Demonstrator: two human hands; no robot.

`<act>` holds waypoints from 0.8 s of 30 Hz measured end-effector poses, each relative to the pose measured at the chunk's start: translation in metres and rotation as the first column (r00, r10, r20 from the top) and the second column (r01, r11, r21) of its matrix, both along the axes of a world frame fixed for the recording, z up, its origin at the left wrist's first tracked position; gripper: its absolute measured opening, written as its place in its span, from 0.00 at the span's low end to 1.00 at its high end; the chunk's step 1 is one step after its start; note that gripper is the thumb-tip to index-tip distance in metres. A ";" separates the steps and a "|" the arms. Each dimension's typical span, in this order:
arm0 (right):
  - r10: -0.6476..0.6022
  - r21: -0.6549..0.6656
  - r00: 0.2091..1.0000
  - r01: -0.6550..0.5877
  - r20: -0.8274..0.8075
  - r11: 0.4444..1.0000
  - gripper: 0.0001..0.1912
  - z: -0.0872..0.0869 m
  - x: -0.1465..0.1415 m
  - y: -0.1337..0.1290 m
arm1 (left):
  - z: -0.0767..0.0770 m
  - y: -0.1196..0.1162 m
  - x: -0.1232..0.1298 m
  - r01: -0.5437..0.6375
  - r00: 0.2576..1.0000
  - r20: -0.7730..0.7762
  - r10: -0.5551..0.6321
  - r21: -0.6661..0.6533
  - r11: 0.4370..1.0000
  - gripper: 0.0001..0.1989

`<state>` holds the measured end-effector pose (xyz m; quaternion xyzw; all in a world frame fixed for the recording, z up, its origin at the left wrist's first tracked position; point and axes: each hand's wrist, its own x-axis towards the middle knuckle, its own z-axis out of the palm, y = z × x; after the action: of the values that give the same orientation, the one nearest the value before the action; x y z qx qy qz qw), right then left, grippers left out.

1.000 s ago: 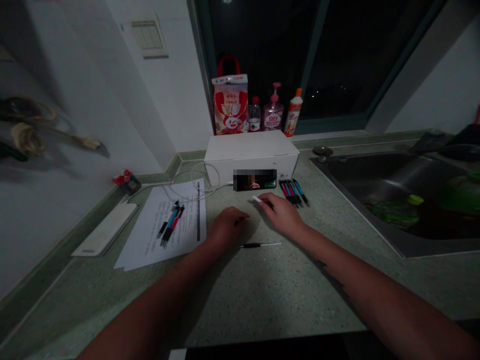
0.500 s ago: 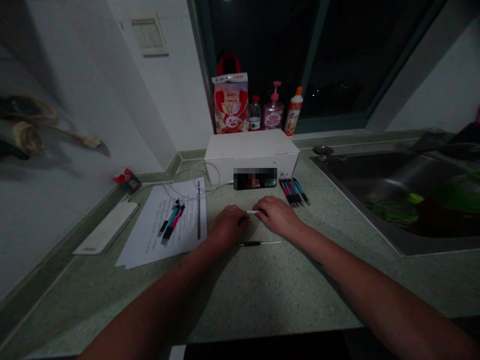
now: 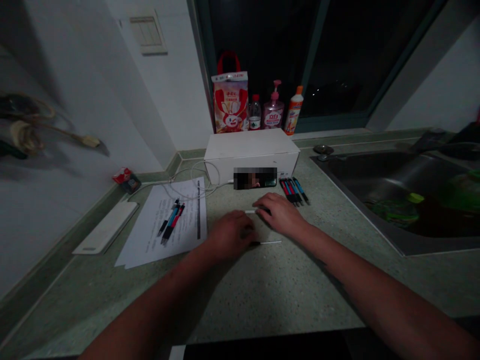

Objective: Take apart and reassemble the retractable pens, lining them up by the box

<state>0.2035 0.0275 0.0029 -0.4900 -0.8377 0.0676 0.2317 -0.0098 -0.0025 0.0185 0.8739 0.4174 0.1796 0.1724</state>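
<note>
My left hand [image 3: 232, 234] is low over the counter, fingers curled and apart. Its fingertips are at the dark section of a thin pen part [image 3: 270, 242], whose white rod sticks out to the right along the counter. Whether they touch it is unclear. My right hand [image 3: 280, 214] has thumb and fingers closed around a small piece with a white end [image 3: 250, 212], likely part of a pen. The rest of that piece is hidden by the fingers.
Several pens [image 3: 292, 192] lie by the white box [image 3: 251, 152], where a phone [image 3: 257, 180] leans with a cable. More pens [image 3: 172, 221] rest on printed papers [image 3: 191, 215] at left, beside a white power strip [image 3: 107, 229]. A metal sink [image 3: 360, 210] is at right.
My left hand has come away from the white-ended piece and moved down and right to the pen part on the counter. My right hand has barely moved.
</note>
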 end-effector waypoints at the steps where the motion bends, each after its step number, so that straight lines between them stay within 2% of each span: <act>1: -0.002 0.010 1.000 0.002 -0.009 1.000 0.09 0.001 0.000 0.000 | 0.001 -0.003 0.001 0.078 0.996 -0.036 -0.079 -0.010 0.997 0.07; 3: -0.001 0.030 1.000 0.002 -0.022 1.000 0.09 0.002 0.001 0.000 | 0.002 -0.007 0.002 0.181 0.979 -0.088 -0.182 -0.018 0.983 0.08; 5: 0.015 0.049 0.999 -0.013 -0.039 0.999 0.08 0.004 0.000 0.000 | 0.000 -0.007 0.004 0.192 0.975 -0.112 -0.191 -0.003 0.981 0.05; 7: 0.055 0.070 0.997 -0.051 -0.061 0.996 0.09 0.006 -0.001 -0.002 | -0.001 -0.004 0.004 0.123 0.986 -0.121 -0.118 0.029 0.992 0.03; 11: 0.213 0.066 0.976 -0.209 -0.051 0.976 0.10 0.010 -0.005 -0.007 | -0.004 0.005 -0.001 -0.128 0.988 -0.072 0.133 0.072 0.989 0.05; 14: 0.276 0.022 0.961 -0.275 -0.008 0.961 0.08 0.010 -0.008 -0.009 | -0.006 0.010 -0.004 -0.200 0.979 -0.021 0.202 0.070 0.977 0.06; 18: 0.210 0.030 0.977 -0.211 0.020 0.977 0.06 0.011 -0.006 -0.007 | -0.006 0.013 -0.007 -0.178 0.983 -0.022 0.180 0.085 0.980 0.07; 24: -0.015 0.044 0.999 0.012 0.052 0.999 0.07 0.016 0.006 -0.002 | -0.002 0.022 -0.017 -0.274 0.952 -0.106 0.288 0.133 0.953 0.10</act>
<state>0.2095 0.0259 0.0190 -0.4921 -0.8414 0.0350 0.2208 -0.0264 0.0194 0.0162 0.8236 0.5363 0.1720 0.0674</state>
